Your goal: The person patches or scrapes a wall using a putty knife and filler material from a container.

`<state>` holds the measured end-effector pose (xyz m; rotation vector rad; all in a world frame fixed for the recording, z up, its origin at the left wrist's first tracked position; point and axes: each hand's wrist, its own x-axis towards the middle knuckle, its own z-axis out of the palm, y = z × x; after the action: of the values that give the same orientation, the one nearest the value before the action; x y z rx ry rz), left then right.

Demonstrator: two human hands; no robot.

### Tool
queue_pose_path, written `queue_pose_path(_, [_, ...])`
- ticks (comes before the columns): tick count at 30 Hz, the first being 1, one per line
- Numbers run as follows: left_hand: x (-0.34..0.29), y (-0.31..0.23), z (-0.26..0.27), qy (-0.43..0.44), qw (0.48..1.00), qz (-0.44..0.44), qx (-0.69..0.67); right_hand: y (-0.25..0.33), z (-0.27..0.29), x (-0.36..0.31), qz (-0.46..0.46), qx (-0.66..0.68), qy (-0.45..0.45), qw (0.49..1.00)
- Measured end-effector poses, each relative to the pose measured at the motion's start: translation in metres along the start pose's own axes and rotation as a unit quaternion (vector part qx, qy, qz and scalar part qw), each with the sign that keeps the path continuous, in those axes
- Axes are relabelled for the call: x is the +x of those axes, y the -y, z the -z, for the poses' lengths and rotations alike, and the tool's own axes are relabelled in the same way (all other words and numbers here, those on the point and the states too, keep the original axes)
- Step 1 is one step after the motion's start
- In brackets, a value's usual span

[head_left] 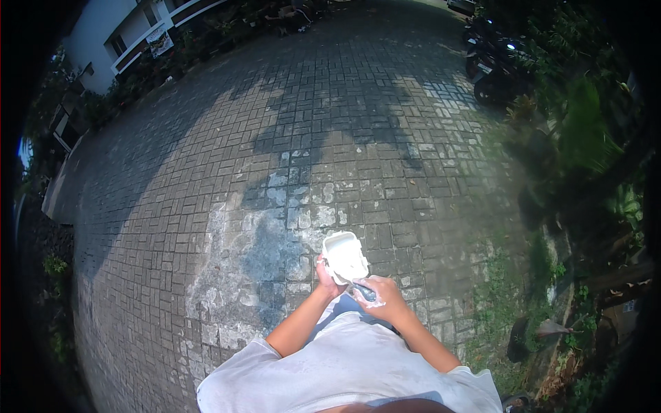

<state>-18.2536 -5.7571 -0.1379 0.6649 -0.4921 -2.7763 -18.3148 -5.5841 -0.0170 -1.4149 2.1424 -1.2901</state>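
In front of my body, my left hand (326, 278) is wrapped around the left side of a small white square tub (326, 249). White material (345, 257) lies inside it, too bright for me to make out its texture. My right hand (387, 299) is closed on a tool with a dark blue-grey handle (365, 292), at the tub's near right corner. The tool's working end is hard to see against the white, so I cannot tell its kind. White smears cover parts of my right hand's fingers.
Grey block paving (275, 138) with whitish stains spreads around me, partly shaded. Motorbikes (490, 65) stand at the far right. Leafy plants (585, 138) line the right side, and a white building (103, 41) rises at the far left.
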Motion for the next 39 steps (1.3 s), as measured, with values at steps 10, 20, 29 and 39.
queue_pose_path(10, [0.232,0.017,-0.069,0.048,0.996,0.071,0.007,-0.149,0.069,0.117,-0.055,-0.013,-0.13,0.99])
queue_pose_path(20, [0.481,-0.025,-0.184,0.121,0.974,0.189,0.042,-0.272,0.179,0.308,-0.075,-0.072,-0.218,0.97])
queue_pose_path(29, [0.633,-0.076,-0.245,0.086,0.987,0.135,-0.007,-0.37,0.25,0.463,-0.078,-0.042,-0.151,0.985])
queue_pose_path(39, [0.816,-0.12,-0.307,-0.025,0.999,0.013,0.039,-0.496,0.378,0.657,-0.092,0.044,-0.028,0.994])
